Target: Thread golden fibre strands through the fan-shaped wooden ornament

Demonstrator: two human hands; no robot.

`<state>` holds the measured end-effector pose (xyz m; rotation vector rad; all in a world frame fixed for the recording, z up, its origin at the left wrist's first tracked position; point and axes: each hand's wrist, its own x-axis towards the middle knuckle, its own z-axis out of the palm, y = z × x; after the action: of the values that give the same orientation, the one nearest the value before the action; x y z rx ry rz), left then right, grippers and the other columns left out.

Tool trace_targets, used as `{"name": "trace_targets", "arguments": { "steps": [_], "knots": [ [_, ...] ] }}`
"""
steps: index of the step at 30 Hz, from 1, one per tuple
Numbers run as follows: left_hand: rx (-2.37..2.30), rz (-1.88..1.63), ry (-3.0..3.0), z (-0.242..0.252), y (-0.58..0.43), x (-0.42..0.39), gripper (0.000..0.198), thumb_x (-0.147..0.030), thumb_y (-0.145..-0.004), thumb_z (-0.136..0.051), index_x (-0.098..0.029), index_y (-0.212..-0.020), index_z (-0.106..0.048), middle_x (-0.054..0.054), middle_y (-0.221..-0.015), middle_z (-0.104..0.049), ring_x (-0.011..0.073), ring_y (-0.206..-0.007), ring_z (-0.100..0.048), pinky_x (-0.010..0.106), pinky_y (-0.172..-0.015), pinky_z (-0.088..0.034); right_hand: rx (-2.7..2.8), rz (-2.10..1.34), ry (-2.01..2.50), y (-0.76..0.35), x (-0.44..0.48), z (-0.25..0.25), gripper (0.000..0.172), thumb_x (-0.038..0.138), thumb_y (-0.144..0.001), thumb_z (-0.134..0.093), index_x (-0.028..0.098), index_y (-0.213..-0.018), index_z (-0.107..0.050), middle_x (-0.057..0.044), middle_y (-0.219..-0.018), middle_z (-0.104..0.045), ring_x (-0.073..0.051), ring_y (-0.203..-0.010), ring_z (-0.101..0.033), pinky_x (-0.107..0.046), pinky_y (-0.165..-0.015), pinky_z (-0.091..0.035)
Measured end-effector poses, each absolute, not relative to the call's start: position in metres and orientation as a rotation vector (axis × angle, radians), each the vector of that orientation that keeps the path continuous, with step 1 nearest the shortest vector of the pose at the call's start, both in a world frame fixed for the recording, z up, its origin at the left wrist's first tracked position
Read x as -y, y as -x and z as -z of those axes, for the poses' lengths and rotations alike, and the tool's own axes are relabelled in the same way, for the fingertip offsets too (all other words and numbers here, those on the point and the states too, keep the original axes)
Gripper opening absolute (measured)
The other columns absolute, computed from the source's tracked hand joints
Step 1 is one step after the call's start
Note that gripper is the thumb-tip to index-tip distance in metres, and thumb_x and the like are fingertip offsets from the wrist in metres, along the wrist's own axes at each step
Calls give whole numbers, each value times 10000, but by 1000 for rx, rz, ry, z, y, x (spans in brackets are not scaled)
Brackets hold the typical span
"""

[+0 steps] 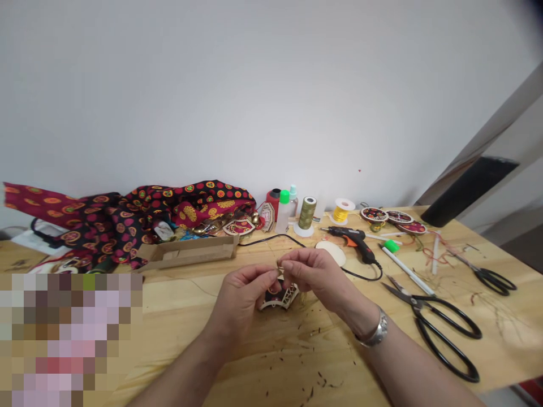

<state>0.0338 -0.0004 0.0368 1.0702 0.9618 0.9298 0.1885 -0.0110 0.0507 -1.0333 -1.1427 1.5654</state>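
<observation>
A small fan-shaped ornament (276,298), dark in the middle with a pale cut-out border, sits between my two hands just over the table. My left hand (246,291) is closed at the ornament's left side, its thumb and forefinger pinched together near the top edge. My right hand (316,274), with a silver bracelet on the wrist, pinches a thin brownish thread (280,268) above the ornament. The fingertips of both hands nearly meet there, and they partly hide the thread and the ornament's upper part.
Large black-handled scissors (418,305) and smaller scissors (483,274) lie at right. Behind are a glue gun (354,240) with its cable, thread spools (307,213), bottles (283,215) and round patterned pieces (374,215). A cardboard tray (190,254) and patterned fabric (127,217) lie left.
</observation>
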Motion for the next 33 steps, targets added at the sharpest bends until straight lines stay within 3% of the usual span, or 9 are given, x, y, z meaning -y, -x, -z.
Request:
{"name": "trace_targets", "arguments": {
  "steps": [4,11,16,23,28,33],
  "knots": [
    [-977,-944,-1047,-39,-34,0,130,-253,-674,-647,-135,-629,-674,-9,-523,-597,19,-385,-321,157,-382,-219,1232,-1444,1142,-191,9,-51,263,374,-761,-564,136,-828,-656,-12,-599,-621,-40,-415,-348,-188,-406,-249],
    [-994,-1003,-1001,-41,-35,0,130,-256,-661,-658,-137,-607,-657,-26,-517,-578,18,-380,-312,147,-367,-232,1535,-1084,1348,-194,8,-53,171,282,-746,-570,161,-778,-686,-5,-667,-629,-103,-609,-503,-222,-578,-392],
    [-1030,-1029,-1015,-41,-34,-2,140,-256,-660,-660,-133,-592,-659,-28,-530,-585,16,-379,-318,143,-375,-262,1626,-1006,1431,-197,9,-52,229,327,-755,-563,140,-660,-654,15,-569,-563,-76,-513,-420,-197,-477,-325],
    [-1030,-1091,-882,-36,-36,-3,121,-260,-620,-692,-144,-649,-674,-19,-545,-606,60,-463,-459,151,-436,-342,1637,-1085,1315,-181,24,-60,277,344,-813,-498,131,-687,-621,21,-560,-523,-66,-506,-403,-170,-458,-312],
    [-983,-1040,-860,-33,-34,-3,175,-300,-661,-655,-130,-626,-636,8,-586,-620,66,-451,-462,169,-429,-347,2084,-676,1290,-166,38,-54,235,219,-852,-434,162,-672,-573,30,-581,-542,-71,-530,-439,-180,-511,-329],
    [-964,-1048,-733,-35,-34,-5,174,-275,-628,-684,-134,-598,-585,-65,-409,-464,17,-338,-276,142,-340,-197,2546,-116,1026,-164,44,-42,228,244,-830,-437,155,-657,-555,-21,-586,-582,-134,-547,-494,-260,-518,-351]
  ]
}}
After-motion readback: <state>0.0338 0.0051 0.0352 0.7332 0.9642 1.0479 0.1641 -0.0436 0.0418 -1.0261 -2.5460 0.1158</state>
